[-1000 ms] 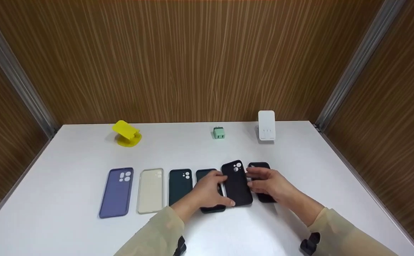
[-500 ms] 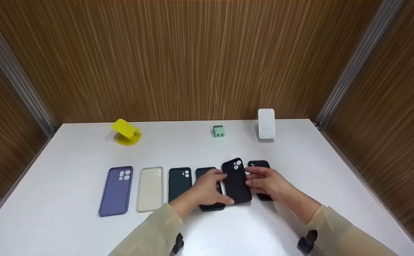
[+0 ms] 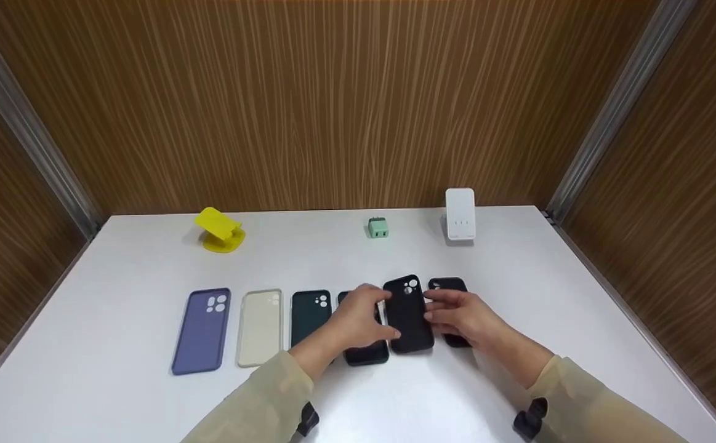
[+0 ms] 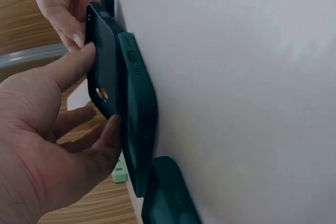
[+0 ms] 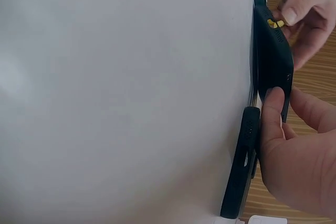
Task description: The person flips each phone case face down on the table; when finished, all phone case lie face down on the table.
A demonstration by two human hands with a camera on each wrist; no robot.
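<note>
A black phone case (image 3: 410, 326) is tilted up from the white table in the head view, with cutouts at its top. My right hand (image 3: 471, 320) pinches its right edge, the fingertips on either side in the right wrist view. At its left edge is my left hand (image 3: 358, 317), thumb and forefinger spread apart with their tips right at the rim. Under the left hand lies a dark green phone case (image 3: 367, 355), partly covered. Another black phone case (image 3: 449, 283) lies beneath the right hand, its right side partly hidden.
Left of the hands lie a dark teal case (image 3: 310, 317), a cream case (image 3: 260, 332) and a purple case (image 3: 201, 335). Along the back stand a yellow phone stand (image 3: 220, 231), a mint charger plug (image 3: 378, 227) and a white stand (image 3: 460, 212). Wood-grain panels (image 3: 333, 111) enclose the table.
My left thumb has slid up from the tilted case's lower corner and the left hand has shifted slightly away leftward. The right hand and the case have barely moved.
</note>
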